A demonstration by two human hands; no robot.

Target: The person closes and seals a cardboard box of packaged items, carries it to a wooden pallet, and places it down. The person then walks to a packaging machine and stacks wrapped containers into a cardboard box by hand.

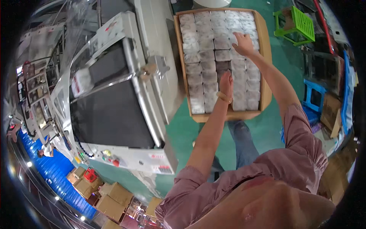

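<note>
we see the packing machine first, a big grey frame with a black conveyor belt, filling the space left of the cardboard box. one white packet rides on the belt, well left of the box. the box itself is a wide open carton standing on the green floor, just right of the machine, and it is filled with rows of pale wrapped packets lying flat and touching one another. a gap shows in the packet layer near the middle of the box.

our left hand reaches down into that gap, fingers straight and together, pressed between the packets; we cannot tell whether it grasps one. a light band sits on that wrist. our right hand lies spread and flat on top of the packets toward the far right part of the box, released, gripping nothing.

right of the box stand a green plastic stool and, nearer us, a blue stool. well below and left of the box, small brown cartons are stacked beside a blue corrugated strip.
</note>
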